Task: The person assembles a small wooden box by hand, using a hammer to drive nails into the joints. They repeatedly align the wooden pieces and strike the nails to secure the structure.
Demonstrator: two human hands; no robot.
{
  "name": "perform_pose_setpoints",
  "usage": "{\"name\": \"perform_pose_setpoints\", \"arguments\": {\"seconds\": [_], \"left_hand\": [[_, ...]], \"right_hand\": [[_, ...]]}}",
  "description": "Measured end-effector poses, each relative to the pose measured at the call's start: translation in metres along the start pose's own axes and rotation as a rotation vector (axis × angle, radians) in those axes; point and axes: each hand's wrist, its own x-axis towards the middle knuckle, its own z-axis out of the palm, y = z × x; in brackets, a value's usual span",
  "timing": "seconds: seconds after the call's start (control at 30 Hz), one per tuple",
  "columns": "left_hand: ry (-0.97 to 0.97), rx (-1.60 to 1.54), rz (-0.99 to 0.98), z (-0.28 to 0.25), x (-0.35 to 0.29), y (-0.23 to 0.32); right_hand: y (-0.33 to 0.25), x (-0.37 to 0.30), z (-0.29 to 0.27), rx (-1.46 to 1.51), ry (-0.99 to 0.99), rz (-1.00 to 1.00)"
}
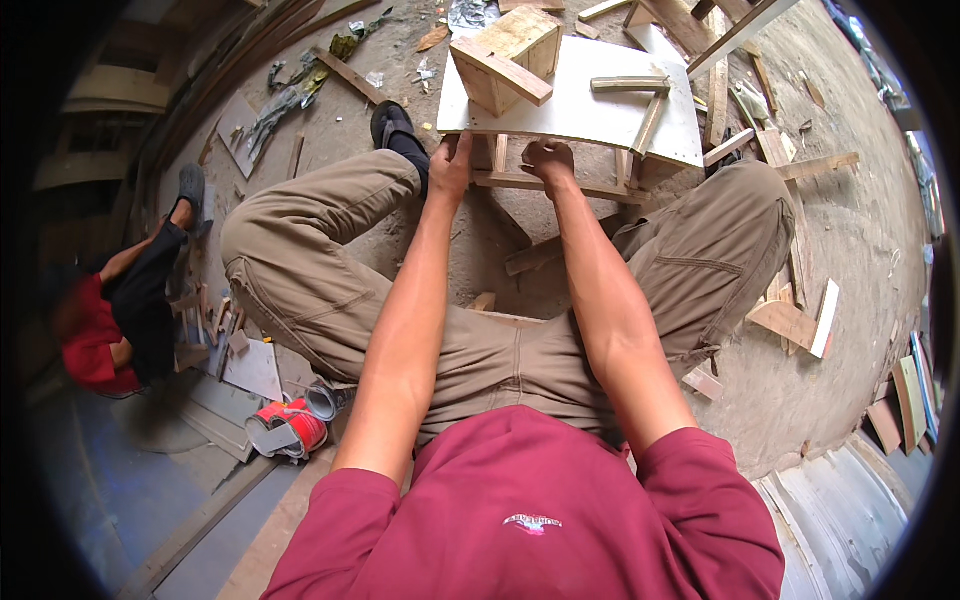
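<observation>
Between my knees stands a low wooden piece with a flat white top [575, 112] and a bare wood frame beneath, its lower rail [600, 190] showing. At its near left corner, my left hand [452, 168] is closed around the edge, fingers up against the underside. My right hand [549, 160] is curled like a fist just below the near edge; what it holds, if anything, is hidden. On the white top rest a boxy joined wood piece [528, 42], a short wood strip [615, 84] and another narrow strip [651, 122].
Wood offcuts litter the floor, including an L-shaped piece [795, 322] at right and a plank [530, 255] under the frame. A red can [290, 428] stands by my left thigh. Another person in red [98, 340] sits at far left. Boards [908, 395] lean at far right.
</observation>
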Motion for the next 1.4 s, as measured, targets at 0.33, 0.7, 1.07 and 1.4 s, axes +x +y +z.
{"name": "perform_pose_setpoints", "arguments": {"seconds": [0.33, 0.7, 1.07, 1.4], "left_hand": [[-0.039, 0.118, 0.176, 0.018, -0.004, 0.001], [0.083, -0.079, 0.326, 0.029, 0.002, 0.016], [0.100, 0.035, 0.238, 0.020, 0.054, 0.017], [0.047, 0.086, 0.165, 0.018, 0.056, 0.021]], "right_hand": [[0.021, -0.013, -0.012, -0.078, -0.155, 0.037], [-0.014, -0.056, -0.055, 0.016, -0.198, 0.150], [-0.034, -0.064, -0.046, -0.049, -0.190, 0.106], [-0.032, -0.057, -0.041, 0.023, -0.112, 0.066]]}}
